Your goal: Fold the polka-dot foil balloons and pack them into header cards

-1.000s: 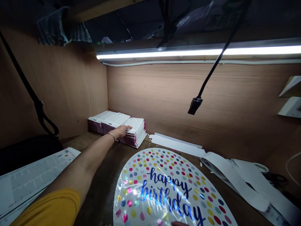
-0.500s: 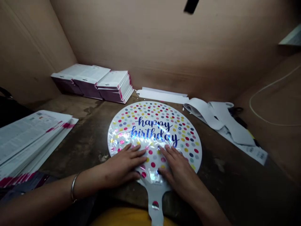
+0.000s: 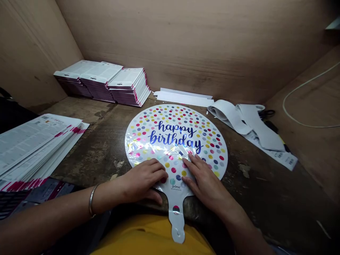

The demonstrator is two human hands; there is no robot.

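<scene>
A flat round foil balloon (image 3: 170,141) lies in front of me, white with coloured dots and "happy birthday" in blue script. Its tail (image 3: 177,217) points toward me and overhangs the table edge. On its lower left part rests my left hand (image 3: 145,180), fingers bent over the foil and thumb apart near the rim; nothing is visibly gripped. My right hand (image 3: 204,179) lies on the lower right part, fingers stretched out and open. A silver bangle (image 3: 92,201) circles my left wrist.
Stacked printed cards (image 3: 98,83) stand against the back wall. More printed sheets (image 3: 37,148) lie fanned at left. White paper strips (image 3: 183,96) lie behind the balloon. A loose roll of labels (image 3: 249,124) is at right, with scissors (image 3: 267,113) partly behind it. A thin cable (image 3: 288,113) hangs on the right wall.
My left hand has drawn back toward the balloon's lower rim and its fingers have bent. My right hand still lies on the foil. The view has tilted slightly downward.
</scene>
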